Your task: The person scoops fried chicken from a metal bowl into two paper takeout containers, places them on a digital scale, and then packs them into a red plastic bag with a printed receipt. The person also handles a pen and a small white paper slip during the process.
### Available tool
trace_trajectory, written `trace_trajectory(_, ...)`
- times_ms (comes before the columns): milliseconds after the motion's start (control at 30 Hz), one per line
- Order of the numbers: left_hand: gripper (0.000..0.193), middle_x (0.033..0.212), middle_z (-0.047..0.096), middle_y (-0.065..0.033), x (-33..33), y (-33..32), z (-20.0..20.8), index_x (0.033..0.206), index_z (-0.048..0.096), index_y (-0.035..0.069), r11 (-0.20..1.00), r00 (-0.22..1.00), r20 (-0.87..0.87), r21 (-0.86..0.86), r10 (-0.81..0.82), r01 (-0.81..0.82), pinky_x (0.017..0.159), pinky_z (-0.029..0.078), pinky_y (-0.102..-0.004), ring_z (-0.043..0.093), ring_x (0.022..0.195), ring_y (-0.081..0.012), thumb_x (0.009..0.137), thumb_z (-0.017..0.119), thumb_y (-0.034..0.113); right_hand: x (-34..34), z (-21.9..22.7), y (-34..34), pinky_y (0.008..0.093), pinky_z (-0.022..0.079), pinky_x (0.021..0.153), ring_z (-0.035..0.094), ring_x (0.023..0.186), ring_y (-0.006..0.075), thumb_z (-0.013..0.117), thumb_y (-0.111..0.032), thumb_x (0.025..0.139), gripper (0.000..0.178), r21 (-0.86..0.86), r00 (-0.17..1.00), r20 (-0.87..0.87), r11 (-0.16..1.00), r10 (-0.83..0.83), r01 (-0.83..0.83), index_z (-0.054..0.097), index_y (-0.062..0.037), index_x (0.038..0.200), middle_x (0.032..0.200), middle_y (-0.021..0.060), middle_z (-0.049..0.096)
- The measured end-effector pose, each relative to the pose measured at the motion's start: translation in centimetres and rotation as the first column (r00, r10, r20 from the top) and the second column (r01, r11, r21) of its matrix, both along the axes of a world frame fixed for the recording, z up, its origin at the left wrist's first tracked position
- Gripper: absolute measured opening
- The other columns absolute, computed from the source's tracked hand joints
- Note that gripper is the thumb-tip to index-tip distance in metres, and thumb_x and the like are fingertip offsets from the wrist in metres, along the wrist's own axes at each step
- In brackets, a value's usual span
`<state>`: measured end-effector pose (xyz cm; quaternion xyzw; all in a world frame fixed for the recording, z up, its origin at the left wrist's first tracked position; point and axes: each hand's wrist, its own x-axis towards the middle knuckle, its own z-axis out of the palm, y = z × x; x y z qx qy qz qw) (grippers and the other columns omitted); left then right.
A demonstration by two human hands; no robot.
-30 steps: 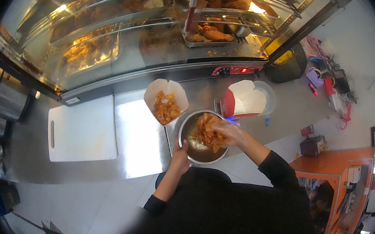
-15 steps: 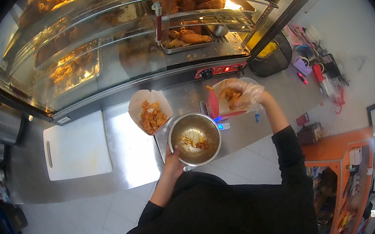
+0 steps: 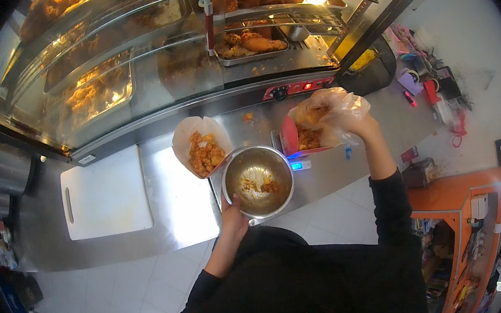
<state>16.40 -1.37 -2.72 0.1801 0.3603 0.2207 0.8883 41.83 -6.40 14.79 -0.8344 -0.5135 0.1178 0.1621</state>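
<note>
My left hand (image 3: 232, 216) grips the rim of a steel mixing bowl (image 3: 234, 159), held tilted at the counter's front edge. Sauce and a few small scraps (image 3: 263, 187) lie in the bowl. To the right, my right hand (image 3: 340, 113), in a loose clear plastic glove, hovers over a red paper box (image 3: 289, 137) holding pieces of sauced fried chicken (image 3: 308, 139). Its fingers are blurred under the crinkled plastic, so their grip is unclear. Left of the bowl stands another open paper box (image 3: 186, 134) of sauced chicken (image 3: 206, 156).
A glass-fronted warming cabinet (image 3: 179, 112) with trays of fried chicken runs along the back. A white cutting board (image 3: 105, 196) lies at left. A small lit blue display (image 3: 301, 165) shows by the red box. One chicken piece (image 3: 248, 117) rests on the steel counter.
My right hand has lifted and shifted up and right, uncovering more chicken in the red box. A loose piece now shows on the counter behind it. My left hand still holds the bowl.
</note>
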Motion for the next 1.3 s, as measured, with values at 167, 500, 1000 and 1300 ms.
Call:
trace_trajectory(167, 0.037, 0.118, 0.032, -0.0079, 0.1, 0.2, 0.8, 0.120, 0.022, 0.018, 0.999, 0.999, 0.004, 0.000, 0.043, -0.043, 0.085, 0.038, -0.0391, 0.037, 0.106, -0.0224, 0.085, 0.030, 0.008, -4.5, -1.1, 0.8, 0.0285, 0.043, 0.070, 0.053, 0.080, 0.0186, 0.058, -0.003, 0.061, 0.023, 0.385, 0.859, -0.293, 0.874, 0.419, -0.295, 0.058, -0.0068, 0.083, 0.085, 0.0103, 0.056)
trace_trajectory(500, 0.036, 0.114, 0.037, -0.0076, -0.1, 0.4, 0.9, 0.119, 0.024, 0.018, 0.998, 0.996, -0.085, 0.050, 0.042, -0.038, 0.081, 0.040, -0.0372, 0.041, 0.102, -0.0207, 0.085, 0.031, 0.010, -15.3, -19.2, 1.7, 0.0392, 0.043, 0.064, 0.051, 0.085, 0.0278, 0.048, -0.016, 0.069, 0.035, -0.366, 0.963, 0.269, 0.927, 0.025, 0.079, 0.042, -0.0050, 0.102, 0.092, 0.0179, 0.048)
trace_trajectory(1000, 0.033, 0.113, 0.036, -0.0086, -0.4, 0.6, 1.1, 0.117, 0.025, 0.015, 0.999, 0.996, -0.091, 0.051, -0.001, 0.006, 0.082, 0.039, -0.0371, 0.040, 0.102, -0.0218, 0.085, 0.032, 0.010, -11.3, -19.1, 1.5, 0.0336, 0.038, 0.081, 0.044, 0.098, 0.0306, 0.052, -0.007, 0.064, 0.047, 0.022, 0.997, -0.020, 0.997, 0.078, -0.078, 0.042, -0.0104, 0.109, 0.110, 0.0155, 0.042)
trace_trajectory(1300, 0.034, 0.114, 0.035, -0.0105, 0.1, 0.7, 0.9, 0.118, 0.023, 0.016, 0.998, 0.997, -0.078, 0.065, 0.023, -0.017, 0.082, 0.038, -0.0384, 0.039, 0.103, -0.0230, 0.086, 0.030, 0.010, -14.7, -22.0, 0.8, 0.0320, 0.038, 0.077, 0.046, 0.096, 0.0236, 0.048, -0.020, 0.070, 0.035, 0.012, 0.928, 0.004, 0.927, 0.374, -0.374, 0.046, -0.0064, 0.102, 0.101, 0.0108, 0.048)
